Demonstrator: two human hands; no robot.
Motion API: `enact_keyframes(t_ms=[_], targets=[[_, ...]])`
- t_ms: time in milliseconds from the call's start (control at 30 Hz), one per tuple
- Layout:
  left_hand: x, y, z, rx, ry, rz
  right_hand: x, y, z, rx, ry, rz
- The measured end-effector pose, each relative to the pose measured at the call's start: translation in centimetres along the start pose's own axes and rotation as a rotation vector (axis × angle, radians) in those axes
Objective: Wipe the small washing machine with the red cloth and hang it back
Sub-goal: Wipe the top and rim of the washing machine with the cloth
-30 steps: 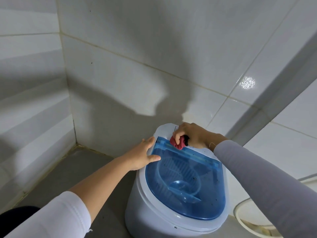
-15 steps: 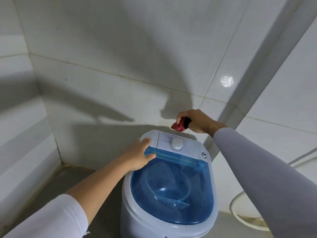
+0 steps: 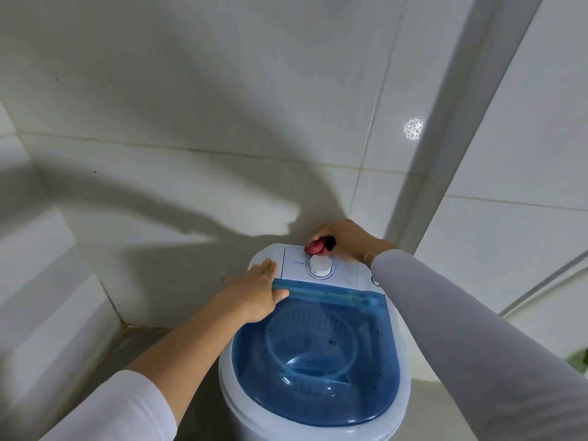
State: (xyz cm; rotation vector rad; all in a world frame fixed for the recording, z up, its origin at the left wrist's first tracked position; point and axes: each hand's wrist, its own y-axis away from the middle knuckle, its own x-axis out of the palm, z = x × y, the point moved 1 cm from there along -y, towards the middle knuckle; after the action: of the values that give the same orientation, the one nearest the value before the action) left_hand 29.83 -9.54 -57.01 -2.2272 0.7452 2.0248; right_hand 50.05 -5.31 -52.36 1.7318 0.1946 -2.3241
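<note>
Against the tiled wall point(image 3: 191, 90), in the corner of the room, the small washing machine point(image 3: 241, 409) stands on the grey floor point(image 3: 133, 351); it fills more of the lower view than half a second ago, with more of its white body visible, which reads as a shift of my head and not of the machine. Largest on the machine is the blue see-through lid point(image 3: 315, 377), closed, with the ribbed tub dimly visible beneath and dark specks on its surface. Behind the lid lies the white control panel point(image 3: 294, 267), and at the panel's middle sits the round white dial point(image 3: 319, 266).

My left hand point(image 3: 257, 294) lies flat and open on the machine's left shoulder, fingers spread across the panel corner, thumb on the hinge strip of the lid, gripping nothing. Half a second ago it lay in much the same spot; no real change.

My right hand point(image 3: 345, 238) is clenched around the red cloth point(image 3: 315, 248), bunched small, with a dark bit showing beside it in the fist. Half a second ago that fist hung above and behind the machine, clear of it. It has come down: the cloth is at the rear edge of the panel, just behind the dial. Whether it presses the plastic or hovers just off it, I cannot tell.
</note>
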Motion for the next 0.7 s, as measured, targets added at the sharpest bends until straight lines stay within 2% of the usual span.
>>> enact_keyframes(t_ms=[267, 467, 700], targets=[[0.3, -0.7, 0.7, -0.025, 0.002, 0.018, 0.0, 2.5, -1.1, 0.061, 0.004, -0.074], [0.5, -0.8, 0.9, -0.003, 0.025, 0.017, 0.9, 4.4, -1.0, 0.181, 0.099, -0.127], [0.2, -0.3, 0.4, 0.029, 0.026, 0.032, 2.6, 6.4, 0.2, 0.299, 0.044, -0.203]])
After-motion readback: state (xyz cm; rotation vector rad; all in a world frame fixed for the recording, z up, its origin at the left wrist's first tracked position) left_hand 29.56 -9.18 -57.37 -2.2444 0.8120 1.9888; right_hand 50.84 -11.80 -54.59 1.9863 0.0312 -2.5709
